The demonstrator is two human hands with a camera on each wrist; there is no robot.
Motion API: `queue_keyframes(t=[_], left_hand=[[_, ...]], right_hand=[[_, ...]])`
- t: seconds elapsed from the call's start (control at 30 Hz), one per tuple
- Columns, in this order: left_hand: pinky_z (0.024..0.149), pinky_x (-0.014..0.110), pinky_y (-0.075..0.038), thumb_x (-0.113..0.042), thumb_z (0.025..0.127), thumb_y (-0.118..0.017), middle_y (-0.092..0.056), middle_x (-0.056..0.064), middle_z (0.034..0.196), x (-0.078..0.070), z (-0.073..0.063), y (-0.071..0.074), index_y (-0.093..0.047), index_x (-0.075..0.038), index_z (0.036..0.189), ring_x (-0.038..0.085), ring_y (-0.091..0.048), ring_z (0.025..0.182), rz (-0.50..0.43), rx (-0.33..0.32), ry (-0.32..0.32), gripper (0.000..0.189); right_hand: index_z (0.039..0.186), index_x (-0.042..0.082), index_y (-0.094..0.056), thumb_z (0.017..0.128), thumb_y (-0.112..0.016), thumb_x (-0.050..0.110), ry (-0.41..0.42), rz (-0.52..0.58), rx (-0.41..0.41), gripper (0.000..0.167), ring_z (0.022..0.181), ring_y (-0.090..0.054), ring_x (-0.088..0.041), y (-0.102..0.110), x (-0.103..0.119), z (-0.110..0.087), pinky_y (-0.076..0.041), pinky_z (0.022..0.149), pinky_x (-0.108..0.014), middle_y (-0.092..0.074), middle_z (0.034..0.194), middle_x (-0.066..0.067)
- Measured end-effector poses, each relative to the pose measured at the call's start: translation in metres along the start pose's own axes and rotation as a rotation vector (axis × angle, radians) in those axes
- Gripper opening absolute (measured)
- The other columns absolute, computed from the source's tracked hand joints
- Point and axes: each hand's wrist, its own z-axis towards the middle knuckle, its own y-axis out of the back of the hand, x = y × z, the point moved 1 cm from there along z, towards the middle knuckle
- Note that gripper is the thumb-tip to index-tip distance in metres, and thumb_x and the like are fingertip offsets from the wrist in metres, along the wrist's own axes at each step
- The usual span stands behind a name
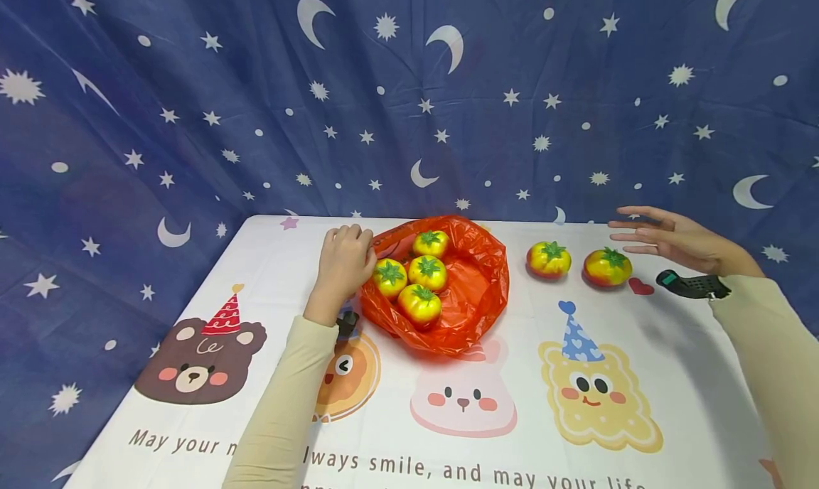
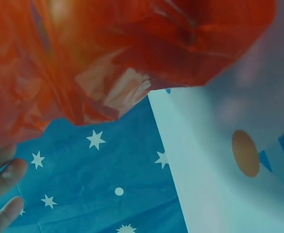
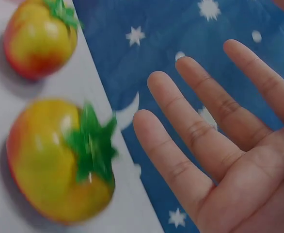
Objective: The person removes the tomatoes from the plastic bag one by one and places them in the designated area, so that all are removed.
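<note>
The step in hand looks to be gathering fruit into the bag, though the pictures alone do not settle whether pieces are going in or coming out. The left hand (image 1: 345,258) is at the left side of the red plastic bag (image 1: 473,283), its fingers curled and its grip seemingly clamped on the rim; in the left wrist view some fingertips show beside the film, but the pinch itself is hidden. The bag sits on the counter (image 1: 527,404) with its mouth spread wide, and four yellow-red fruits with green leaf tops lie inside, bunched toward its left: a back fruit (image 1: 431,244), a middle fruit (image 1: 428,273), a left fruit (image 1: 389,278) and a front fruit (image 1: 420,306). Two more, a near fruit (image 1: 607,267) and a far fruit (image 1: 549,259), stand well apart from the bag, to its right. The right hand (image 1: 681,240) is just beside the near fruit, its grip apart, fingers extended and holding nothing. If the bag is being filled, the next move calls for bringing the right fingers down around the near fruit and carrying it over the rim, while the left keeps the mouth wide.
</note>
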Motion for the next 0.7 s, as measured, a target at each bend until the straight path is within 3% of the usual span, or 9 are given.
queue_keyframes(t=[0.3,0.7], left_hand=[[0.086,0.045,-0.044,-0.012,0.083,-0.057,-0.060,0.012,0.079,-0.003,0.001,0.002,-0.061,-0.004,0.083,0.031,-0.057,0.078,0.006,-0.058,-0.017,0.009],[0.088,0.045,-0.043,-0.012,0.083,-0.057,-0.060,0.013,0.081,-0.005,0.001,0.007,-0.062,-0.003,0.084,0.031,-0.057,0.080,-0.001,-0.045,-0.002,0.010]], right_hand=[[0.138,0.025,-0.040,0.098,-0.042,0.008,0.027,-0.008,0.031,0.043,0.111,-0.061,-0.001,-0.035,0.026,0.031,-0.050,0.087,-0.019,-0.056,0.126,0.018],[0.141,0.018,-0.037,0.096,-0.044,0.006,0.058,-0.081,0.141,0.047,0.114,-0.059,-0.004,-0.077,0.047,0.073,-0.050,0.092,-0.024,-0.054,0.131,0.010]])
